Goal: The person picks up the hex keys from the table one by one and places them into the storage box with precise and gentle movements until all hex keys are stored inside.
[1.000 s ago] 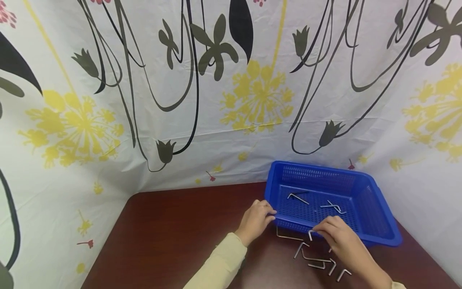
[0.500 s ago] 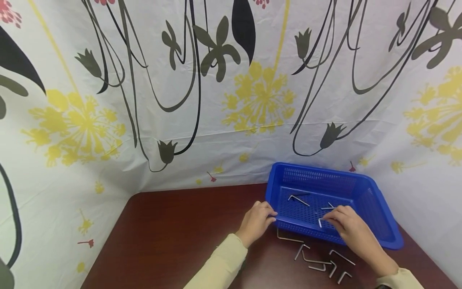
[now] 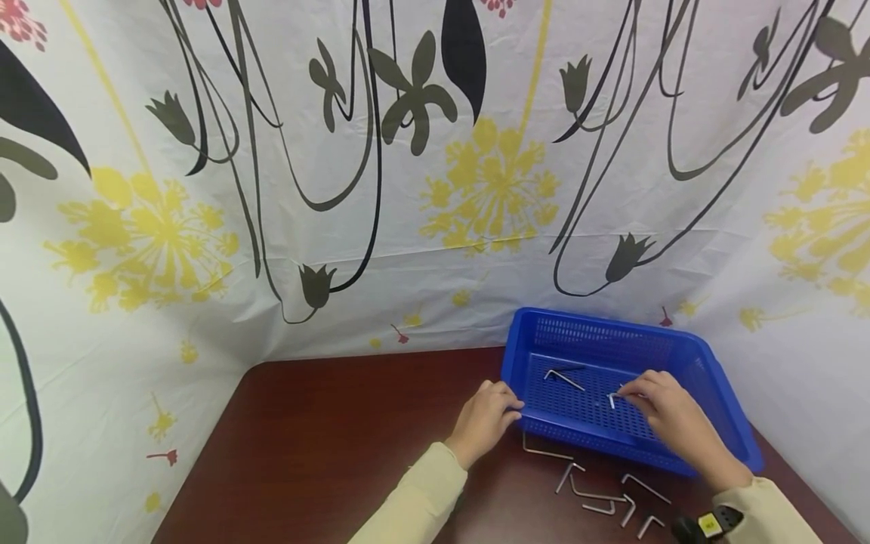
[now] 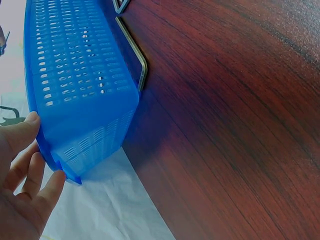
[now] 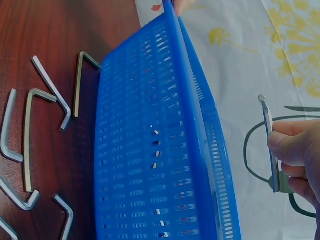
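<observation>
My left hand (image 3: 481, 421) grips the near left corner of the blue perforated basket (image 3: 584, 438). In the left wrist view its thumb and fingers (image 4: 31, 119) lie on either side of the basket's rim (image 4: 44, 145). Over the basket, my right hand (image 3: 669, 414) pinches a small L-shaped hex key (image 5: 271, 145) between thumb and fingers. Another hex key (image 3: 566, 379) lies on the basket floor to the left. Whatever is under the right hand is partly hidden.
Several loose hex keys (image 3: 646, 489) of different sizes lie on the dark red-brown table (image 3: 326, 438) in front of the basket. A flower-printed white cloth (image 3: 408, 287) hangs behind. A dark device with a yellow label (image 3: 710, 523) is at the right wrist.
My right hand has carried the hex key from the basket's near rim to farther over its inside. The left hand stays at the corner. The head view has shifted slightly.
</observation>
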Motion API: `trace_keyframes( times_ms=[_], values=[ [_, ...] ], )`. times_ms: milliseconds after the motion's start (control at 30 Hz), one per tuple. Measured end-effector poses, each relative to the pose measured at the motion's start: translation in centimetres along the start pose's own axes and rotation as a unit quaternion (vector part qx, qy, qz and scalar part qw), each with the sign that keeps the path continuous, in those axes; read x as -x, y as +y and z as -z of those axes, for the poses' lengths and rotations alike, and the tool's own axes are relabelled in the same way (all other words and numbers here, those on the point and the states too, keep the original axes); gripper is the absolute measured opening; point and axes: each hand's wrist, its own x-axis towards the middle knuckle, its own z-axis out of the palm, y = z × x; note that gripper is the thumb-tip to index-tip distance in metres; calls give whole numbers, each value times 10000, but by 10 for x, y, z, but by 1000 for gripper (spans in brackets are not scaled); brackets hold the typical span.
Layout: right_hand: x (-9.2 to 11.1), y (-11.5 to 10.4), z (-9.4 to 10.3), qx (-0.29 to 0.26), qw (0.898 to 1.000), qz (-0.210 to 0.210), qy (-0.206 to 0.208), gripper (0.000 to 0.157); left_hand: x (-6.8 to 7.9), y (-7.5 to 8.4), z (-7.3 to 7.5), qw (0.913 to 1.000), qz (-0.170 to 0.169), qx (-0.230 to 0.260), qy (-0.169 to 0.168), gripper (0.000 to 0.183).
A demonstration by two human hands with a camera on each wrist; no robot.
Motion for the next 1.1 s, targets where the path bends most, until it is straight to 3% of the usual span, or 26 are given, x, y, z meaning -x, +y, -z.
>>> trace_keyframes(
  times_ms=[300, 567, 1100],
  values=[
    [-9, 11, 2, 57, 9995, -172, -253, 21, 1, 0, -2, 9999, -36, 113, 43, 16],
    [-15, 28, -5, 124, 9995, -74, -281, 19, 1, 1, -2, 9999, -134, 19, 85, 17],
    [-28, 55, -14, -139, 9962, -526, -682, 13, 1, 2, -2, 9995, -245, 117, 177, 15]
  ],
)
